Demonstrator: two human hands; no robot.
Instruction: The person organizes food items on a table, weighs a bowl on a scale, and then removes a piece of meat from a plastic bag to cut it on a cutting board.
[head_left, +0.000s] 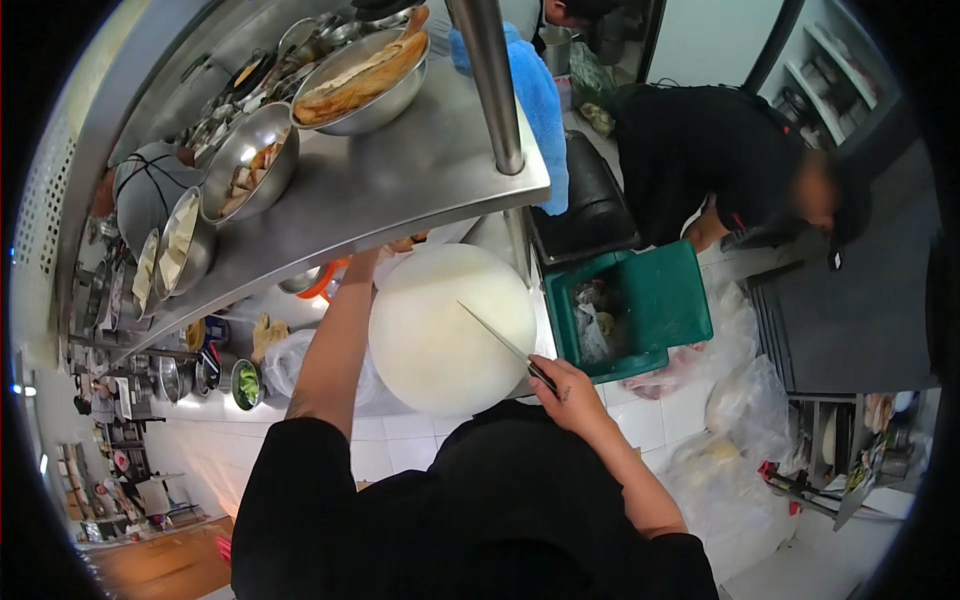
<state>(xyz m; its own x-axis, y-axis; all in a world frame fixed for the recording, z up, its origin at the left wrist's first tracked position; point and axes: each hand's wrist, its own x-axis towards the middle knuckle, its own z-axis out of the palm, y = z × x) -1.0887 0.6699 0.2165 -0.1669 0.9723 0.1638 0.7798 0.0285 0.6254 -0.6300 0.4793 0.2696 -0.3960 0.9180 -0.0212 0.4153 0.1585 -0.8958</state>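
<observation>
A knife with a thin blade and dark handle is held in my right hand, its fingers wrapped round the handle. The blade lies over a round white cutting board, pointing toward its middle. My left arm reaches forward past the board's left side, and my left hand shows only in part beyond it, under the steel shelf. What the left fingers do is hidden.
Steel bowls of food stand on the steel shelf above. A blue towel hangs at its end. Right of the board are a green bin and plastic bags. A person in black bends over at upper right.
</observation>
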